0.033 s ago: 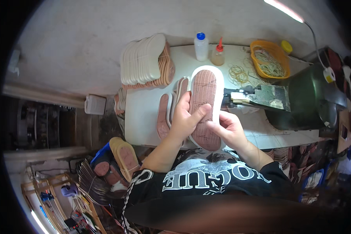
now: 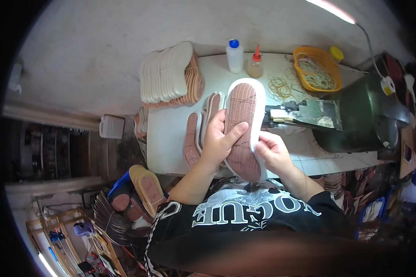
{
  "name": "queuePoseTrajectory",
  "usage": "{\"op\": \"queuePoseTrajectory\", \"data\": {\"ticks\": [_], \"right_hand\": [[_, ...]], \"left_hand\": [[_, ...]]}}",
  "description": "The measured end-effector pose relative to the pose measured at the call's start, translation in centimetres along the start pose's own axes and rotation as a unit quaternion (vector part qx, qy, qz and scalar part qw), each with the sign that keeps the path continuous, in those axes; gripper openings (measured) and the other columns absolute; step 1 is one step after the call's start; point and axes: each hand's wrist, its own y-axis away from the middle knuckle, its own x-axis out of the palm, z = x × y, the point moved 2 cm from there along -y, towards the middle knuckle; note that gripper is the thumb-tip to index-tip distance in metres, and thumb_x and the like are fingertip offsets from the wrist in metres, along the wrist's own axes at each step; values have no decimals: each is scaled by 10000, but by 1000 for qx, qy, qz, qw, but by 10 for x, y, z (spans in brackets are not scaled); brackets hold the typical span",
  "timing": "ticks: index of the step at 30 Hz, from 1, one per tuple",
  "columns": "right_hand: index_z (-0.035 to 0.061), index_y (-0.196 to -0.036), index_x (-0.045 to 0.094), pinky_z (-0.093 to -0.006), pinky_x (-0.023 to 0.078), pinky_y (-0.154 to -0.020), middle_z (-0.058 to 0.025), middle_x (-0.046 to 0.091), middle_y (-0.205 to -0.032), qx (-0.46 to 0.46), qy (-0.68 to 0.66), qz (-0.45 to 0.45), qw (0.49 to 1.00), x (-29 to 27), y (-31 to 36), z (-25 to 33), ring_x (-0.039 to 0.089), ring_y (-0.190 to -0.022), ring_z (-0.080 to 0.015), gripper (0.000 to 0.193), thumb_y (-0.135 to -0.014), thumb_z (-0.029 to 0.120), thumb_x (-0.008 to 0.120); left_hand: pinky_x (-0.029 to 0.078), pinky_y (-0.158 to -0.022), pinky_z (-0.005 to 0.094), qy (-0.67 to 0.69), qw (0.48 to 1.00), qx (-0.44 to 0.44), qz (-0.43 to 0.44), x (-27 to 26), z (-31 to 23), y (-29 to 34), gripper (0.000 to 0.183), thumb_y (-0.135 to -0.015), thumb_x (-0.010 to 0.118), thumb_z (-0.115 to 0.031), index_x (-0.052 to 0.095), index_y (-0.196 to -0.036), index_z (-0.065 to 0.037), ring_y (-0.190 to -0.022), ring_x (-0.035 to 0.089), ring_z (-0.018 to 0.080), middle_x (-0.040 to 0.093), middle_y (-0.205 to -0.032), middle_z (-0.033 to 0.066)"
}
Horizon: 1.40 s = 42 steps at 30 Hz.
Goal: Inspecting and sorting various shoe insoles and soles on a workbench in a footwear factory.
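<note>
A shoe sole with a brown, grid-patterned face and a white rim stands out in front of me, its long side pointing away. My left hand grips its left edge, thumb lying across the brown face and fingers behind. At the lower right edge, my right hand is closed with curled fingers, thumb and fingertips pinching the white rim; what lies between them is partly hidden. More brown-and-white soles rest on the table just left of my left hand.
Bundled soles are stacked at the table's back left. A blue-capped bottle, a red-tipped bottle and an orange basket of rubber bands stand farther back. Right of the sole is a dark green machine with its arm.
My right thumb has come off the sole's brown face and back to its right rim, the fingers more curled. The left hand keeps its hold.
</note>
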Motion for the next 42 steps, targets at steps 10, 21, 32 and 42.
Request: {"op": "queuePoseTrajectory", "data": {"ticks": [10,21,32,42], "right_hand": [[15,-1196,536,-296,496,-864,-68,620,-1081,139,-266,54,952,-40,-2,-11,609,-983,-142,491,-797,215,739],[6,-926,662,-208,481,-662,-11,645,-814,220,-112,111,963,-42,-3,9,596,-740,-72,217,-807,184,700],[-11,-836,659,-211,405,-553,33,568,-658,131,100,-30,986,-38,6,30,477,-618,-10,165,-882,139,605],[79,-888,551,-253,405,-701,-14,572,-842,-41,-473,4,880,-58,27,40,502,-710,-72,96,-929,165,560]], "left_hand": [[482,-833,257,97,988,-83,86,36,10,-5,388,-864,658,-133,463,-1162,18,-927,603,118,617,-1059,96],[492,-829,266,85,992,-56,80,31,11,-3,390,-839,676,-92,474,-1158,9,-927,613,135,619,-1061,105],[483,-798,269,-117,993,31,11,47,0,-17,418,-787,732,-96,508,-1119,26,-892,601,130,623,-999,78],[479,-766,242,16,1000,15,-11,35,-26,-54,271,-844,644,-64,527,-1080,2,-819,593,100,616,-951,49]]}}
